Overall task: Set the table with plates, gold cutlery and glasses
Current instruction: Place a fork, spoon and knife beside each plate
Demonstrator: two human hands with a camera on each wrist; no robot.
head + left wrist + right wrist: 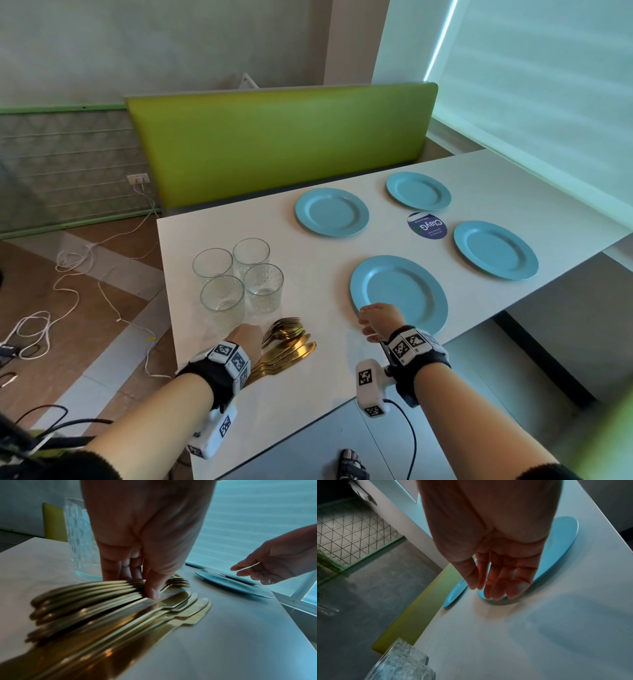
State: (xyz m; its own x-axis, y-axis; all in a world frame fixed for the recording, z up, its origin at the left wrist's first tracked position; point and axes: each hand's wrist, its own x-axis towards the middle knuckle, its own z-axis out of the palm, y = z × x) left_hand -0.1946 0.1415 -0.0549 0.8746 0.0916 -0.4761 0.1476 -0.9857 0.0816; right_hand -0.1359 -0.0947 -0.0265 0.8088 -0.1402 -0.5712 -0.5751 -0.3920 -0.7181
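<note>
Several blue plates lie spread on the white table (308,394); the nearest plate (404,291) is at the front right. A pile of gold cutlery (287,346) lies at the front left, knives beside stacked forks and spoons. My left hand (245,334) reaches down onto it. In the left wrist view my left hand (135,585) pinches the stacked handles of the gold cutlery (120,608) between thumb and fingers. My right hand (373,322) hovers with relaxed, straight fingers at the nearest plate's near-left rim, holding nothing; the right wrist view shows its fingertips (498,595) just over the plate's edge (556,555).
Several clear glasses (239,277) stand clustered just behind the cutlery. A round dark sticker (427,225) lies among the plates. A green bench back (281,144) runs behind the table. White cables (68,274) trail on the floor at left.
</note>
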